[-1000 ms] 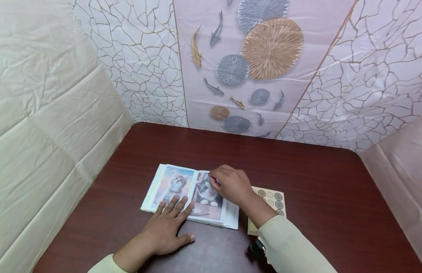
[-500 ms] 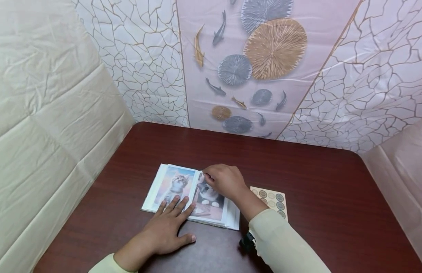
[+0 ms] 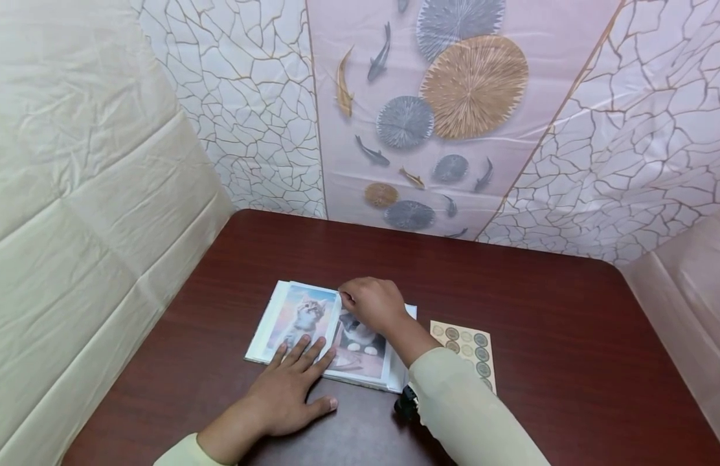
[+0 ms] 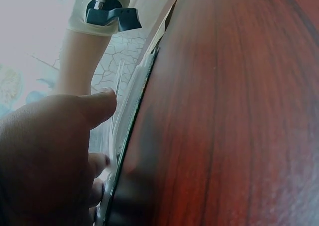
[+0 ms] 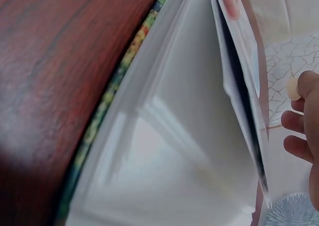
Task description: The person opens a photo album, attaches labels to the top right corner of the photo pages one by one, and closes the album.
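A photo album (image 3: pixel 397 372) lies open on the table, a kitten picture (image 3: pixel 306 314) on its left page and a grey-and-white cat picture (image 3: pixel 360 359) on its right page. My left hand (image 3: pixel 287 395) rests spread on the album's lower left part, fingertips on the kitten page. My right hand (image 3: pixel 374 304) is over the top of the right page near the spine, covering part of the cat picture. In the right wrist view a small pale round sticker (image 5: pixel 292 88) is pinched between thumb and finger of that hand (image 5: pixel 309 121).
Beside the album on the right lies a cream sheet of round stickers (image 3: pixel 467 349), partly under the right sleeve (image 3: pixel 471 401). A dark wrist camera (image 3: pixel 406 404) hangs by that sleeve. Patterned cloth (image 3: pixel 255 129) rises behind the brown table (image 3: pixel 540 310).
My right hand has moved left across the top of the right page toward the spine, uncovering more of the sticker sheet. The left hand stays on the page.
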The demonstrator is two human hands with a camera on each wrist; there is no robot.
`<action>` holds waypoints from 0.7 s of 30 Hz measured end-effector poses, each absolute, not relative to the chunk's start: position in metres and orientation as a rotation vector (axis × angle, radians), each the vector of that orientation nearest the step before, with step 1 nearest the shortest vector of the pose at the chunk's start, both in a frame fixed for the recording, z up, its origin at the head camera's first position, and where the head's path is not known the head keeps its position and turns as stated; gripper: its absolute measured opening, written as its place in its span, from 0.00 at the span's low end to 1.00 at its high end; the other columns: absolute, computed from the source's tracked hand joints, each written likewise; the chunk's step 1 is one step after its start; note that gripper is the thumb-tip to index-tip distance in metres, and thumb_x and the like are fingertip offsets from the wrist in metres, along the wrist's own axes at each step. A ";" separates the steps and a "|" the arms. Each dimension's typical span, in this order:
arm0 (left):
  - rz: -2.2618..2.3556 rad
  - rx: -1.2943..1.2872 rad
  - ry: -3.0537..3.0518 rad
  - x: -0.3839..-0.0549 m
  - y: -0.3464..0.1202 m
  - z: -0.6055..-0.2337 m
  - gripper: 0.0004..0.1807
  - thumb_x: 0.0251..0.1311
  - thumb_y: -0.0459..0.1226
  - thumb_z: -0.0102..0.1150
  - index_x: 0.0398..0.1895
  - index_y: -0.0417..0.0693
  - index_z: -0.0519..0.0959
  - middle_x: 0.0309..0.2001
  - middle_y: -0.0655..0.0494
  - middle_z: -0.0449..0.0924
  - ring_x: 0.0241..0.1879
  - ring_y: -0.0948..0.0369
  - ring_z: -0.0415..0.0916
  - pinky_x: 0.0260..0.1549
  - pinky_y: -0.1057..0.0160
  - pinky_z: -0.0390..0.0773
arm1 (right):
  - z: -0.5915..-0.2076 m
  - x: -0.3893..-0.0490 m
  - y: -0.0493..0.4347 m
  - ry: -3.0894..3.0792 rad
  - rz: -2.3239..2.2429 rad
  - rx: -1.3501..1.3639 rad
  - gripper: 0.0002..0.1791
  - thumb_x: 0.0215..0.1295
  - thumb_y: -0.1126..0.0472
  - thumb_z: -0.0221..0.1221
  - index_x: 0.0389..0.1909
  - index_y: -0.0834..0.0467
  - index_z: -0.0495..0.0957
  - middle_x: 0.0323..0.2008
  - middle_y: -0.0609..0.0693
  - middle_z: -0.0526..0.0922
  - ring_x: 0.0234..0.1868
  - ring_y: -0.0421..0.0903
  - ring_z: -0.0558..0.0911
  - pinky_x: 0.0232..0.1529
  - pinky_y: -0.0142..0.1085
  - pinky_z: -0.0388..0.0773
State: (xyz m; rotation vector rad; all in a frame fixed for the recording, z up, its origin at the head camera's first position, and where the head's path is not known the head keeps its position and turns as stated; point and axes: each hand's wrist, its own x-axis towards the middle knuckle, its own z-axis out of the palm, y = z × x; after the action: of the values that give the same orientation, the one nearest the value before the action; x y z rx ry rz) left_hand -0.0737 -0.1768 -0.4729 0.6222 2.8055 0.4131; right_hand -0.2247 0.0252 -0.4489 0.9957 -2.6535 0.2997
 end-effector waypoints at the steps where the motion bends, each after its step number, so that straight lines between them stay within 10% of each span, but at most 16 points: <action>1: 0.414 0.618 2.803 -0.074 -0.177 -0.473 0.44 0.70 0.68 0.44 0.83 0.61 0.53 0.82 0.57 0.44 0.81 0.50 0.36 0.74 0.38 0.38 | -0.449 -0.226 0.024 -2.669 0.298 0.991 0.08 0.74 0.55 0.58 0.37 0.43 0.86 0.27 0.35 0.80 0.23 0.37 0.70 0.18 0.34 0.61; 10: 0.406 0.610 2.812 -0.074 -0.177 -0.474 0.44 0.70 0.68 0.43 0.83 0.61 0.53 0.82 0.58 0.45 0.81 0.50 0.36 0.75 0.38 0.38 | -0.457 -0.234 0.013 -2.701 0.286 1.035 0.21 0.78 0.55 0.52 0.20 0.45 0.66 0.16 0.40 0.60 0.18 0.38 0.56 0.18 0.33 0.50; 21: 0.419 0.649 2.842 -0.074 -0.178 -0.478 0.45 0.69 0.70 0.42 0.82 0.60 0.55 0.82 0.55 0.47 0.80 0.48 0.39 0.74 0.37 0.41 | -0.462 -0.243 0.003 -2.728 0.248 1.041 0.20 0.77 0.57 0.53 0.20 0.44 0.66 0.16 0.39 0.62 0.19 0.38 0.59 0.20 0.33 0.55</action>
State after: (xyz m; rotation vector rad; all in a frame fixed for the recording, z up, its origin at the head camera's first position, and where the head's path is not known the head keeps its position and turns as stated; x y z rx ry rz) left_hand -0.0735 -0.1782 -0.4781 0.6488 2.8422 0.4193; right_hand -0.2425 0.0031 -0.4615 1.0411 -2.7281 0.2477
